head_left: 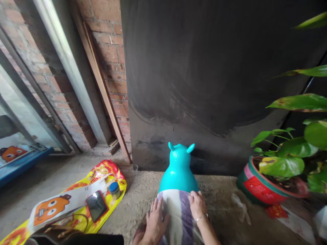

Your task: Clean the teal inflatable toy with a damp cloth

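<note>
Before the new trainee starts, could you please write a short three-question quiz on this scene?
1. What do the left hand and right hand rest on?
2. True or false: in the picture, the smartphone lies left of the blue-capped jar.
3. Where is the potted plant in the picture?
A) left of the turquoise animal toy
B) right of it
C) directly behind it

Key: 1. a purple-and-white striped cloth; 2. true; 3. B

Your toy (178, 172) is plain turquoise, your cloth (174, 212) striped cream and purple. Near the right edge of the yellow-and-red sheet (120, 177), you see a blue lid (113, 187) and a red-rimmed black phone (96, 206). The pot (264, 192) shows you green, pink and red; the board (204, 68), smudged dark grey.
</note>
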{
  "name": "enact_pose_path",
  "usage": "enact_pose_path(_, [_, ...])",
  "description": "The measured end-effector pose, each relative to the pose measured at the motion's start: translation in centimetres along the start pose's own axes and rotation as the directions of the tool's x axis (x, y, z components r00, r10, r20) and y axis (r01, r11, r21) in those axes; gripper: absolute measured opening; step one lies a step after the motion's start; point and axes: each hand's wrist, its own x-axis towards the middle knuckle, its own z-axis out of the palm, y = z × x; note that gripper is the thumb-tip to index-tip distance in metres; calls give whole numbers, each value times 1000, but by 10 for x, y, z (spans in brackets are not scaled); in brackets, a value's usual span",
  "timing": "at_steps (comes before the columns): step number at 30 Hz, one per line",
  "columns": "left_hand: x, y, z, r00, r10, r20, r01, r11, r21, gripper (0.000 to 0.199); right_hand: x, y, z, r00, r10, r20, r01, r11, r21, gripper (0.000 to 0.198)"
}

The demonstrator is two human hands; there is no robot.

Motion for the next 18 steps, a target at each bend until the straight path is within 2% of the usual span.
enact_pose_path(4, [10, 7, -20, 980, 175, -90, -177, 984, -14, 67, -23, -24, -15, 989, -146, 35, 139, 980, 141, 41])
enact_pose_path(7, [14, 21, -29, 932, 356, -72, -358, 934, -6, 66, -39, -37, -39, 967, -250, 52, 231, 944, 236, 35])
enact_pose_path(10, [12, 31, -33, 881, 472, -32, -473, 881, -5, 46, -47, -40, -62, 948, -311, 70, 281, 920, 273, 31])
enact_pose_path(13, [5, 28, -31, 868, 493, -51, -493, 870, 17, 27, -47, -31, -79, 946, -318, 69, 288, 916, 279, 31])
enact_pose_path(18, [-4, 6, -21, 884, 449, -129, -431, 890, 146, 25, -36, -19, -93, 956, -292, 38, 269, 916, 296, 33])
